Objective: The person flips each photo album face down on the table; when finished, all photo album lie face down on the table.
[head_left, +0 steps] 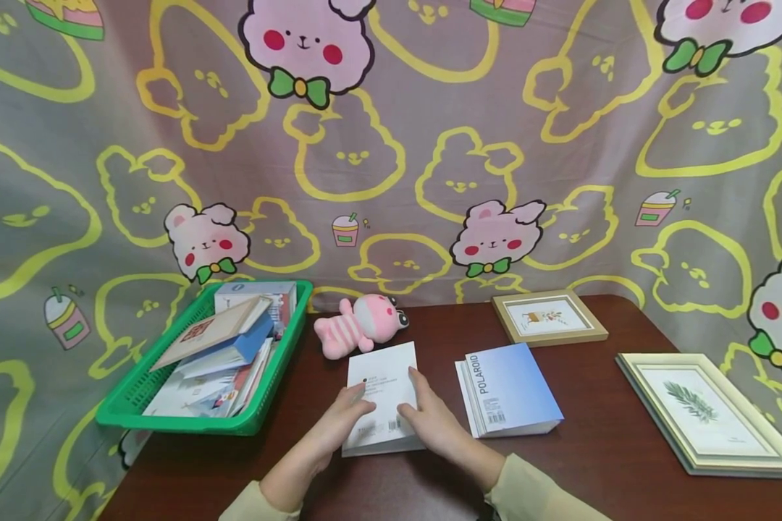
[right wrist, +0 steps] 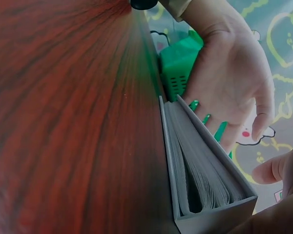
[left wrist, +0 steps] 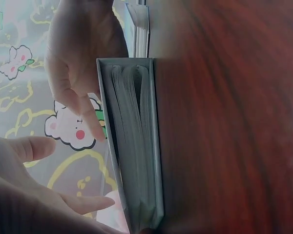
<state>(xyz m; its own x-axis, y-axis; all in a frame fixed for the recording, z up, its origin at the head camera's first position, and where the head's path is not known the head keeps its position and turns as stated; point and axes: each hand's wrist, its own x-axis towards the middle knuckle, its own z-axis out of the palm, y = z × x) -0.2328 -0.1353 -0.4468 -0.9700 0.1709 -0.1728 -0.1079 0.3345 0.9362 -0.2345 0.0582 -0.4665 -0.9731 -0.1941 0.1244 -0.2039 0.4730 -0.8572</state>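
Note:
A thick white photo album (head_left: 386, 365) lies flat on the table, its printed back cover with a barcode facing up. My left hand (head_left: 340, 421) is at its left edge, and my right hand (head_left: 438, 418) is at its right edge. Both thumbs point inward over the cover, with the fingers fairly straight along the sides. In the left wrist view, layered pages show between the covers of the album (left wrist: 132, 136). The right wrist view shows the left hand (right wrist: 229, 83) extended beside the far side of the album (right wrist: 198, 156).
A blue Polaroid album (head_left: 518, 387) lies on another album to the right. Two picture frames (head_left: 550, 318) lie farther right. A pink striped plush toy (head_left: 355, 325) is behind the white album. At left, a green basket (head_left: 293, 325) holds several albums and books. A patterned curtain (head_left: 404, 159) hangs behind.

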